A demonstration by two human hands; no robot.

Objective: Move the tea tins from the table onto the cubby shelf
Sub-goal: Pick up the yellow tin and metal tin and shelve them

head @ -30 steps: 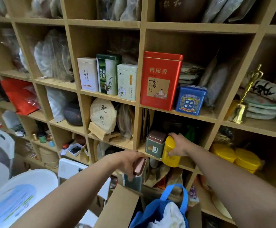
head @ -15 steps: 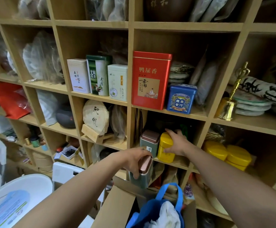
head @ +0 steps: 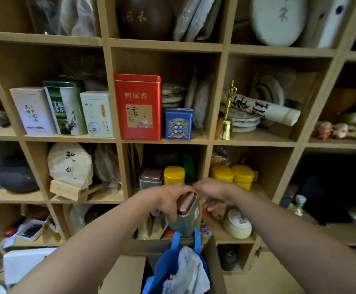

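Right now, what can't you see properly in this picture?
All in the head view:
- Table: not in view at all.
- Held tin: its front label is hidden by the left hand.
- Right hand: fingertips blurred, so I cannot tell if they touch the tin.
- Grey tin and yellow tin in the cubby: lower parts hidden behind the hands.
- Blue bag: bottom cut off by the picture edge.

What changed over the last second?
The right hand let go of the yellow tin, now standing in the cubby beside a copper-lidded tin, and drew back toward the left hand. Unchanged: left hand grips the green tin.
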